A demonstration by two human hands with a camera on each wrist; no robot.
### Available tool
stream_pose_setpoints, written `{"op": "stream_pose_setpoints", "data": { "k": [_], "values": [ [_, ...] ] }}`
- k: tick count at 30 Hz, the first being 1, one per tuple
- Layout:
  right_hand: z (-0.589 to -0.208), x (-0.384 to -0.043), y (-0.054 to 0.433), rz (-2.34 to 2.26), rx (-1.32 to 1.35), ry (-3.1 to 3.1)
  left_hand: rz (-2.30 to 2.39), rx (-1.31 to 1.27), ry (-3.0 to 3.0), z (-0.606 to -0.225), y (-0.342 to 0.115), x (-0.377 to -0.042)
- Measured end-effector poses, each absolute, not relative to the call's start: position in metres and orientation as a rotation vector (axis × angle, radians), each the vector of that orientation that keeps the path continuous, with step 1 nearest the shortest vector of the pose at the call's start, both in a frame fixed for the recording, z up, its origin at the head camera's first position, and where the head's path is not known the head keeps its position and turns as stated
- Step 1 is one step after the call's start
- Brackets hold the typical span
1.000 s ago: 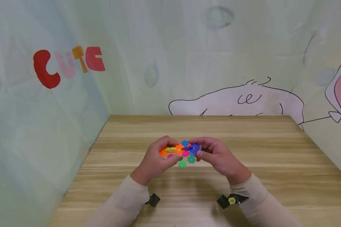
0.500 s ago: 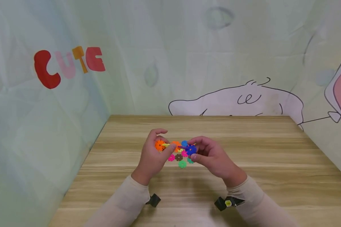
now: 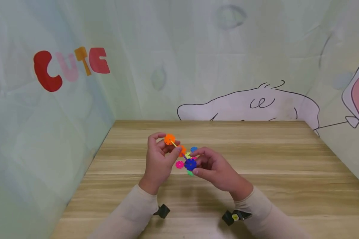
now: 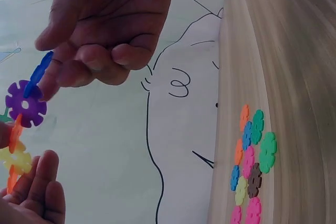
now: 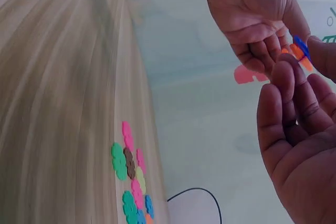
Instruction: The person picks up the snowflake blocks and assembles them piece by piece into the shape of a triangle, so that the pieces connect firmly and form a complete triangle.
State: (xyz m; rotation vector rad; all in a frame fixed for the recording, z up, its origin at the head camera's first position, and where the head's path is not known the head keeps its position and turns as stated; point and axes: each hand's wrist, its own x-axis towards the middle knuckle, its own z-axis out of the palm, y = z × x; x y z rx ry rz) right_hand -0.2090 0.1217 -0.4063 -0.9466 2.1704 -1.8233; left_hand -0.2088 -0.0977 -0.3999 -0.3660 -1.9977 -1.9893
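A chain of notched plastic snowflake discs hangs above the table between both hands. Its end disc is orange (image 3: 169,139), followed by a yellow disc (image 4: 16,157), another orange disc (image 3: 182,151), a purple disc (image 4: 25,104) and a dark blue disc (image 3: 190,164). My left hand (image 3: 158,162) pinches the chain at its inner orange disc, thumb in front. With thumb and fingertips my right hand (image 3: 222,172) grips the dark blue disc at the lower right end. In the right wrist view, fingers hide most of the chain.
Loose discs lie grouped on the wooden table (image 3: 122,186) beneath the hands, among them a pink disc (image 3: 179,164), a brown disc (image 4: 254,180) and a green disc (image 4: 268,152). A printed cloth wall (image 3: 143,83) stands behind and at the sides.
The chain has swung from nearly level to a slant, its orange end raised and its blue end lowered. My right hand has moved left and slightly down; both hands keep hold.
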Motion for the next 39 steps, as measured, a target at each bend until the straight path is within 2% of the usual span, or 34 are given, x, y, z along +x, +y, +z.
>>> {"op": "stream_pose_setpoints", "data": {
  "k": [12, 20, 39],
  "values": [
    [-0.431, -0.241, 0.135, -1.215, -0.403, 2.683, -1.912, -0.49, -1.995, -0.403, -0.098, -0.214],
    [-0.445, -0.247, 0.14, -0.832, -0.43, 2.662, -1.859, -0.564, -2.027, -0.403, -0.099, -0.213],
    [-0.439, -0.235, 0.137, -0.664, -0.537, 2.744, -1.842, -0.606, -2.051, -0.406, -0.099, -0.212]
  ]
}}
